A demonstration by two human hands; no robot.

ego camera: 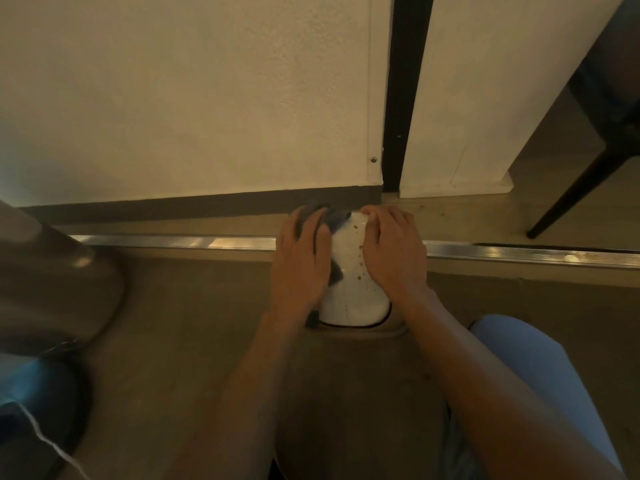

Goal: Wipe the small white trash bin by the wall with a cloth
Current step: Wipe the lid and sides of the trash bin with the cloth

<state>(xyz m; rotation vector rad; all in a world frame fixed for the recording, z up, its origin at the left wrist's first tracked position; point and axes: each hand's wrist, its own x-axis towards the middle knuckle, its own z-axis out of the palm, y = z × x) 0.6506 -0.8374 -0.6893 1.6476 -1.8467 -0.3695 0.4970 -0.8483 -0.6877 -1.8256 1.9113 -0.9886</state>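
Pressing a cloth [332,220] flat on the bin [353,292], the left hand [301,261] works its left side; brown spots lie rightward, beside the bare, spread right hand [394,251].

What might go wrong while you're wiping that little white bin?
The brown spots on the bin sit beside the right hand, away from the cloth under the left hand, so they might get missed or smeared onto fingers. The bin looks tipped over on the floor, so a hard push might make it roll or slide. The wall is close behind, so knuckles might bump it.
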